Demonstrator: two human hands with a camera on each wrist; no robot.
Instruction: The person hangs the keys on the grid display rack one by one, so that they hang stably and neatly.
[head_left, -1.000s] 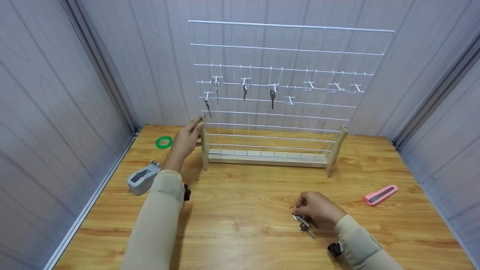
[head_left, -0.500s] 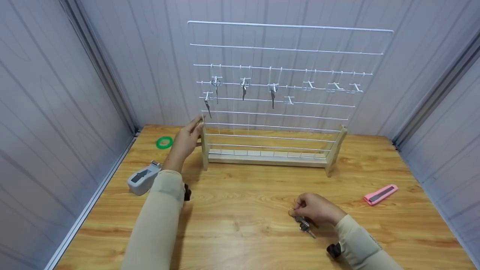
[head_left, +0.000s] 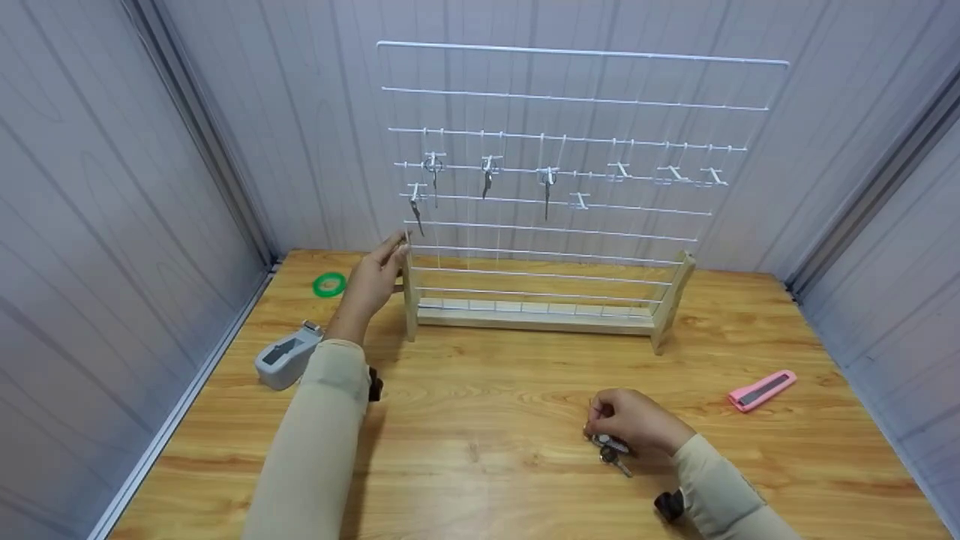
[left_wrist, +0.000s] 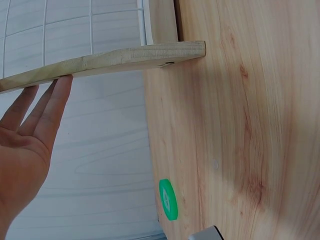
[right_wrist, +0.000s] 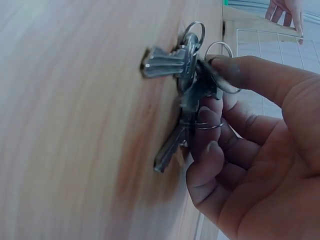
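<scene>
Straight fingers of my left hand press against the outer face of the rack's wooden side post. My right hand is low over the front right of the table, pinching a key ring between thumb and index finger. The key on it is partly hidden and blurred. More keys on rings lie at these fingertips; one silver key points away from the hand. Above, the white wire rack carries several hooks; a key hangs on some, while the right-hand hooks bear none.
A green tape roll and a grey tape dispenser are on the left of the wooden table. On the right lies a pink utility knife. Panelled walls close in the back and both sides.
My right hand has dipped slightly, and the ring between its fingertips has turned and shows less. The left hand stays at the post. A hanging key swivels a little.
</scene>
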